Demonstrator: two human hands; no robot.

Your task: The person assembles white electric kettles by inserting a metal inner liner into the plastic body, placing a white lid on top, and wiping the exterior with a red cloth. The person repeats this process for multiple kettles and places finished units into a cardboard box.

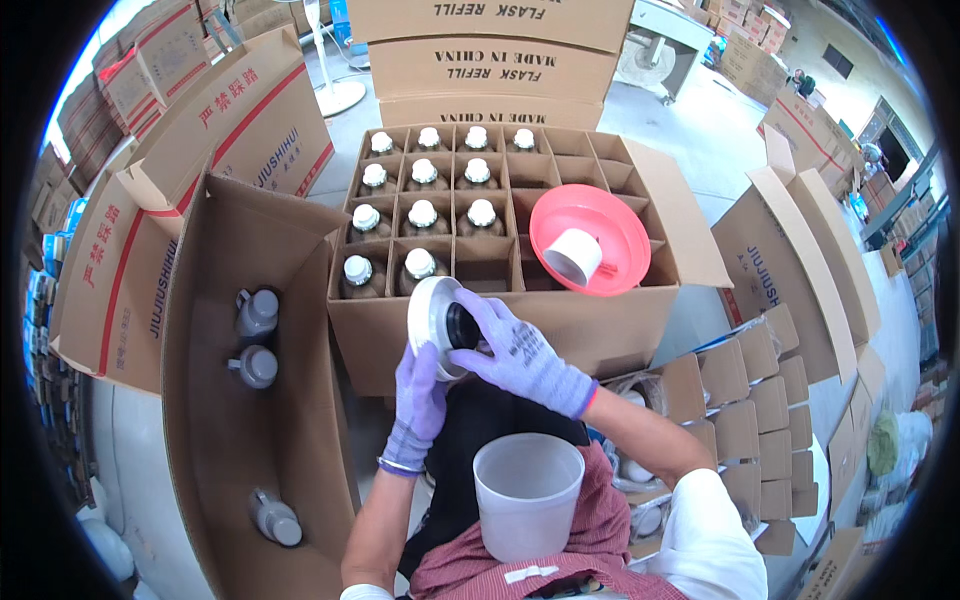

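Far left: long open carton (215, 420) lying flat, three grey flasks (256, 312) loose inside. Left hand (418, 398), purple glove, wrapped shut around the underside of a white-rimmed flask refill (437, 323), held tilted just above the near wall of the divided carton (590, 330). Right hand (512, 352), gloved too, fingers curled over the refill's dark mouth. Behind: carton cells hold white-capped bottles (422, 213) on the left side. Pink funnel (590, 240) rests on the cells to the right. Translucent tub (527, 492) sits on the person's lap
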